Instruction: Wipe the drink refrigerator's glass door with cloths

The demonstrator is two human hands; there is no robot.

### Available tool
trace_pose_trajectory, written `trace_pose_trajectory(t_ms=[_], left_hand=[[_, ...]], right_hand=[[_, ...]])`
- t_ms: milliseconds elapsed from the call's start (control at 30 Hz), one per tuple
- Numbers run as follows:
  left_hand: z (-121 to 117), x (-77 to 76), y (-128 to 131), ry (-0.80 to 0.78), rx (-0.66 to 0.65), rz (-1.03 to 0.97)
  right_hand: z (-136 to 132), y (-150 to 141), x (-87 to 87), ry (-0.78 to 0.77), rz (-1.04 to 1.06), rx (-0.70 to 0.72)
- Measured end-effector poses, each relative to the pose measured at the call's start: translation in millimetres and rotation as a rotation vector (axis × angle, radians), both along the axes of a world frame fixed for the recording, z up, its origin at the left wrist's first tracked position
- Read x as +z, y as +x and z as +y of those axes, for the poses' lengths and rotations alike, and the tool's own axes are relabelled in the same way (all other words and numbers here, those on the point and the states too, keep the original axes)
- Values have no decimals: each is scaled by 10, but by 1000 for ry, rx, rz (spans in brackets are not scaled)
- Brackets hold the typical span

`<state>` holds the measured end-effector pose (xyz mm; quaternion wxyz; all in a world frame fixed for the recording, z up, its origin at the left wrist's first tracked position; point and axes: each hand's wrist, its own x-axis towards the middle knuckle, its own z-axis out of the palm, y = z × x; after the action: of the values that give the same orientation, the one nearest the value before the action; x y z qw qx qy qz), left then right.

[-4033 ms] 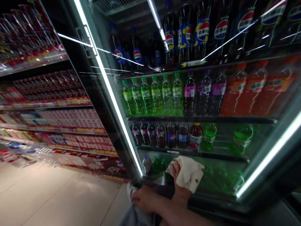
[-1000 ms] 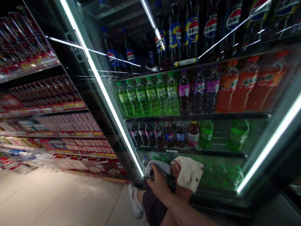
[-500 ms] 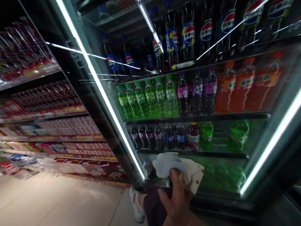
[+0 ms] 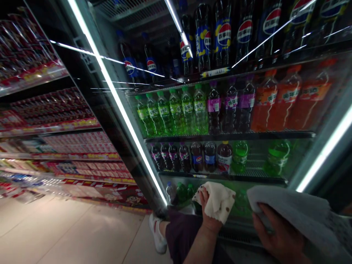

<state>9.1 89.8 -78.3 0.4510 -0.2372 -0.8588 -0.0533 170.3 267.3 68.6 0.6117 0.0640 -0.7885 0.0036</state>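
My left hand point(image 4: 210, 219) is closed on a cream cloth point(image 4: 220, 201) with brown spots, low in front of the drinks cooler's glass door. The cloth is bunched over the fingers and hides part of them. Further right, my right hand point(image 4: 280, 234) grips a grey-white cloth point(image 4: 291, 205), which drapes over the hand toward the right edge and is partly blurred. Behind the cream cloth, green bottles point(image 4: 181, 191) stand on the cooler's lowest shelf. I cannot tell whether either cloth touches the glass.
Cola bottles point(image 4: 223, 35), green soda bottles point(image 4: 165, 113) and orange soda bottles point(image 4: 291, 99) fill the cooler shelves. A bright light strip point(image 4: 118, 99) runs down the left side. Packed store shelves point(image 4: 82, 146) stand at left over a tiled floor point(image 4: 68, 227). A white shoe point(image 4: 157, 234) is near the cooler base.
My right hand has moved right with the grey-white cloth, away from the cream cloth. My left hand, hidden before, now shows with the cream cloth. The view has shifted slightly.
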Motion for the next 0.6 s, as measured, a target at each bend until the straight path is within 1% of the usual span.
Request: trace_pose_trajectory(t_ms=[67,100,133,233,300,333,367,433,500,600], left_hand=[[6,1,0,-12,13,1],[8,0,0,-14,15,-1],[10,-3,-1,-10,15,-4],[7,-18,-5,20,26,-7],[-4,-18,-2,28,22,-1],[-9,-11,1,26,14,-6],[-13,1,6,24,2,-8],[-16,37,17,40,-4,-15],[-14,79,26,67,3,-6],[-13,136,38,58,-13,19]], right_hand=[[129,-99,188,158,32,-33],[187,-152,291,209,38,-48],[239,-207,397,222,43,-72],[380,-409,669,166,53,-180],[489,-604,759,103,38,-218],[551,-719,763,78,13,-232],[615,-839,739,67,-5,-250],[731,-1067,617,69,-6,-301],[796,-1228,425,88,32,-339],[769,-1296,64,84,75,-349]])
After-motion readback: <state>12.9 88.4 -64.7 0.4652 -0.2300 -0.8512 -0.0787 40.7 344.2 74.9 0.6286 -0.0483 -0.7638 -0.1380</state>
